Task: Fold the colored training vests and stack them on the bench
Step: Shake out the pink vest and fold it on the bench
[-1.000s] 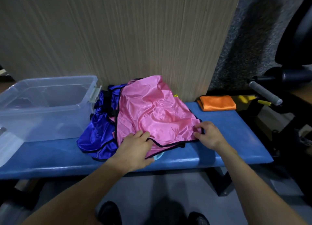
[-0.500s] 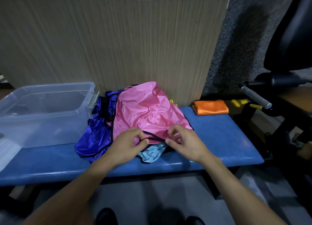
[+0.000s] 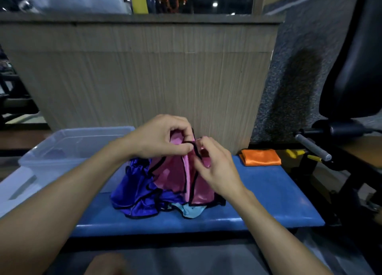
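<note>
Since the earlier frame, you are lifting the pink vest point(image 3: 182, 175) above the bench point(image 3: 268, 192); left hand point(image 3: 161, 138) and right hand point(image 3: 215, 163) are both pinching its black trim, so the next move is probably spreading it to fold.

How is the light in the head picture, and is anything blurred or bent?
Head view: dim light; sheen on the pink satin vest; a dark shadow on the speckled grey wall; wide-angle bending at the blue padded bench edges; both hands look sharp.
</note>
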### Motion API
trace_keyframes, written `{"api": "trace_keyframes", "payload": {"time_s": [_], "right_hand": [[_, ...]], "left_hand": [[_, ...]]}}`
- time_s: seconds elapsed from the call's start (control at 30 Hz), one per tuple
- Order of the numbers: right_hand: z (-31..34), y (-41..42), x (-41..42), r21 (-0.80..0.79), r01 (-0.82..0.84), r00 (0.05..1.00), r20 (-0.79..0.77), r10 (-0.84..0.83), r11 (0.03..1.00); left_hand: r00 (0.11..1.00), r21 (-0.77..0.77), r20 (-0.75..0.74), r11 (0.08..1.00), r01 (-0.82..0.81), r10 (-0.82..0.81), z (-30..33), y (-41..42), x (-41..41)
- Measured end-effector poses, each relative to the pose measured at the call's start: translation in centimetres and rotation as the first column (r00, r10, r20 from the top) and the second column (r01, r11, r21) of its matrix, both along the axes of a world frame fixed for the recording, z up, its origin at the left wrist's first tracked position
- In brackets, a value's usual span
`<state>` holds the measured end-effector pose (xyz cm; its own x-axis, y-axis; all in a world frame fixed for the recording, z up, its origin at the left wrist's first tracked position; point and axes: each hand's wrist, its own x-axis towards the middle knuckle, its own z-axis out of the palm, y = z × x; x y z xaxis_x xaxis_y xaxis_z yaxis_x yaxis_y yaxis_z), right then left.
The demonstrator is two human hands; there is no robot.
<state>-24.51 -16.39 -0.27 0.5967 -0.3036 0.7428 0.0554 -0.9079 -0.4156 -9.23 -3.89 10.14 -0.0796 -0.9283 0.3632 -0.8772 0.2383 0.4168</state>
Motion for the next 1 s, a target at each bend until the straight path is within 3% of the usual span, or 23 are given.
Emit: {"api": "trace_keyframes", "payload": {"time_s": [0.23, 0.33, 0.5, 0.67, 0.77, 0.83, 0.93, 1.0], "right_hand": [[5.1, -1.2, -1.0, -0.17, -0.016, 0.991, -0.135, -0.007, 0.985], [9.7, -2.0, -2.0, -0.269, 0.044, 0.991, -0.11, -0.076, 0.962], [17.3, -1.2, -2.5, -0.499, 0.067, 0.99, -0.073, -0.119, 0.864], [21.8, -1.6, -3.7, -0.528, 0.171, 0.982, 0.018, -0.19, 0.832], [21.9, -3.0, -4.2, -0.528, 0.19, 0.974, -0.006, -0.227, 0.827], [21.0, -4.1, -4.5, -0.504, 0.179, 0.971, -0.046, -0.234, 0.845], [18.9, -5.1, -4.6, -0.417, 0.152, 0.968, -0.118, -0.22, 0.896], [17.4, -5.4, -4.4, -0.334, 0.101, 0.969, -0.178, -0.169, 0.937]], "left_hand": [[0.975, -0.036, 0.212, 0.998, -0.058, 0.064, 4.2, 1.6, 0.8], [0.95, -0.094, 0.277, 0.988, -0.125, 0.146, 3.9, 2.0, 1.6], [0.952, -0.215, 0.191, 0.956, -0.198, 0.24, 3.0, 1.8, 1.6], [0.932, -0.201, 0.131, 0.929, -0.31, 0.339, 1.6, 2.1, 2.3], [0.931, -0.229, -0.001, 0.906, -0.356, 0.365, 2.4, 3.2, 3.6], [0.926, -0.28, -0.189, 0.886, -0.369, 0.326, 4.4, 4.0, 4.5], [0.863, -0.37, -0.485, 0.862, -0.347, 0.139, 8.6, 5.1, 4.5], [0.808, -0.39, -0.587, 0.858, -0.335, 0.049, 11.2, 5.6, 3.8]]}}
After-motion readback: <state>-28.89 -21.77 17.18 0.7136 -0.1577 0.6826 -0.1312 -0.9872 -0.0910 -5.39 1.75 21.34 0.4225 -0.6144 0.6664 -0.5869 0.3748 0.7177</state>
